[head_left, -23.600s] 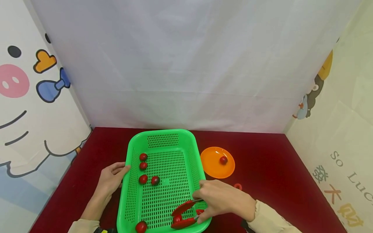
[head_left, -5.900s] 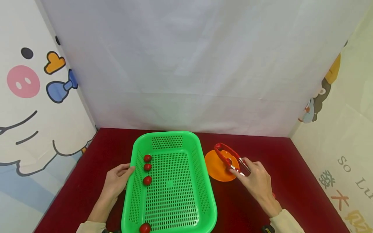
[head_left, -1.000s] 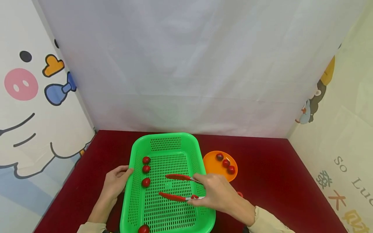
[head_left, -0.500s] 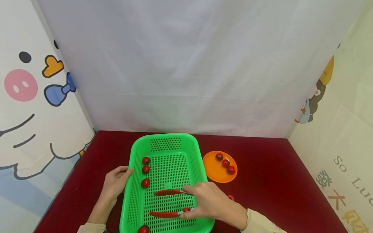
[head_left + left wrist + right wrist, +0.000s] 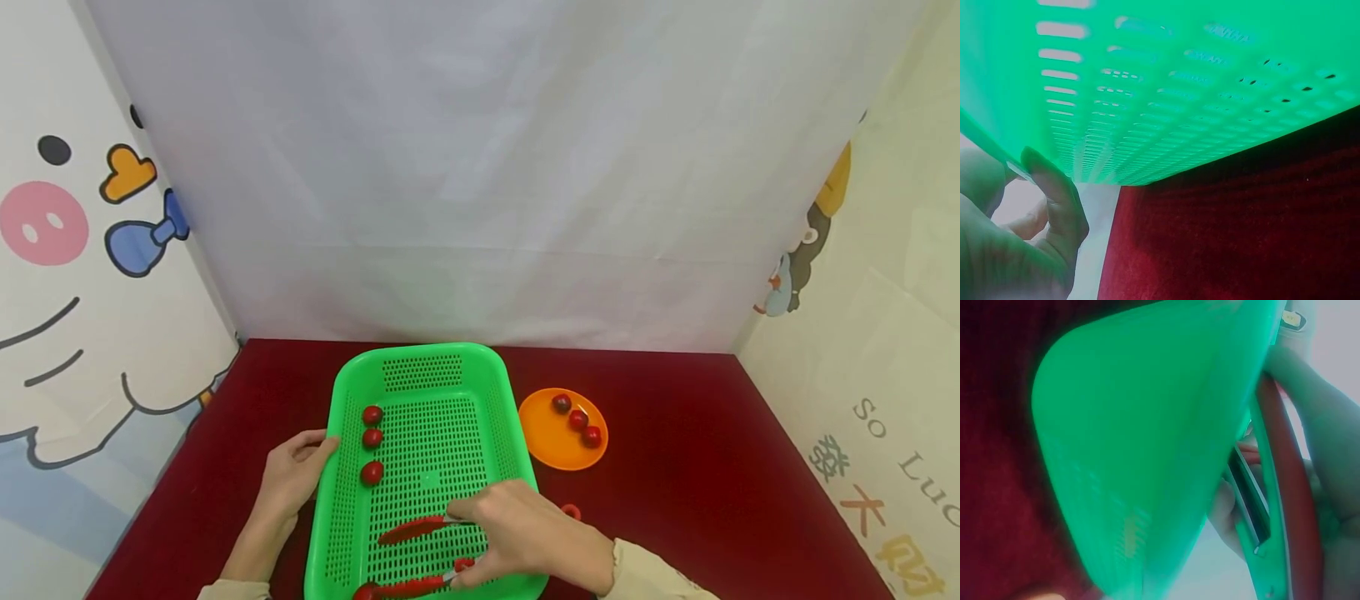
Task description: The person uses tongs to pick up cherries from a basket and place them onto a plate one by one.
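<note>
One cherry tomato [image 5: 365,592] sits at the near edge of the green perforated basket [image 5: 423,371], small, round and glossy red, and the lower arm of the red tongs [image 5: 411,530] reaches its right side; whether the tip touches it is hard to tell. The tongs stand spread, their two red arms pointing left across the basket floor, the upper arm well above the tomato. The right hand [image 5: 525,537] grips the tongs at their handle end, fingers [image 5: 468,508] curled round the metal part, well to the right of the tomato. The left hand [image 5: 288,475] holds the basket's left rim, thumb over the edge and fingers beneath, as the left wrist view shows. Farther in, three more cherry tomatoes [image 5: 371,437] lie in a line along the left wall. Beyond the right rim, on the dark red counter [image 5: 675,467], an orange plate [image 5: 547,437] carries three tomatoes [image 5: 577,419] in a slanting row. A small red thing [image 5: 572,511] lies on the counter just past the right hand.
</note>
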Action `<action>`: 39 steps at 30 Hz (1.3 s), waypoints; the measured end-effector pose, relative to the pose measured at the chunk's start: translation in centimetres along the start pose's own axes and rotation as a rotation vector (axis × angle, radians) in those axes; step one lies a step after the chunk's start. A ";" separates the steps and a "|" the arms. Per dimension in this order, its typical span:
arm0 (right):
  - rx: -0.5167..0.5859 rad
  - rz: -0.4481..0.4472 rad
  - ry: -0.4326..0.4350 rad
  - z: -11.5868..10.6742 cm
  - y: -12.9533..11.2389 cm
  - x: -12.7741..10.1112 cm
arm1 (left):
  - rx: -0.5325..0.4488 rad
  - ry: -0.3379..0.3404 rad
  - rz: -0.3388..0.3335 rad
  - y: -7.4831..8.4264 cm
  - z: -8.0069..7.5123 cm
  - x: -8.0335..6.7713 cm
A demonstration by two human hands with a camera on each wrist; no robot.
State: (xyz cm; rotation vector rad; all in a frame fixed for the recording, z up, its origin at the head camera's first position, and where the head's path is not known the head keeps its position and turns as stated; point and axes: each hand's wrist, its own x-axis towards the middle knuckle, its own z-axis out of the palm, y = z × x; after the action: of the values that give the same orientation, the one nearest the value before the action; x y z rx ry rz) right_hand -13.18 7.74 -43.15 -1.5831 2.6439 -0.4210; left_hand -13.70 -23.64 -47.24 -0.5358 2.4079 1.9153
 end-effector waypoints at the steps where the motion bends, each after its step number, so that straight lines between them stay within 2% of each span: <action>1: -0.004 -0.003 -0.010 0.0 -0.1 0.1 | -0.001 0.000 0.000 0.0 0.0 0.0; 23: -0.033 -0.078 -0.044 1.7 -1.3 0.8 | -0.013 -0.005 -0.008 0.1 0.0 0.0; 29: -0.065 -0.091 -0.026 1.9 -1.3 0.7 | -0.004 -0.003 -0.007 0.0 -0.1 0.0; 39: -0.068 -0.061 -0.008 1.5 -0.9 0.4 | 0.009 -0.003 0.000 0.1 0.0 -0.1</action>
State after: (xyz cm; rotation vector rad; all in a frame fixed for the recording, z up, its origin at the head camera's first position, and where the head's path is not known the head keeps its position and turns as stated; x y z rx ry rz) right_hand -12.33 6.65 -44.31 -1.6839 2.6367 -0.3298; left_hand -13.65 -23.63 -47.13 -0.5324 2.4134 1.9026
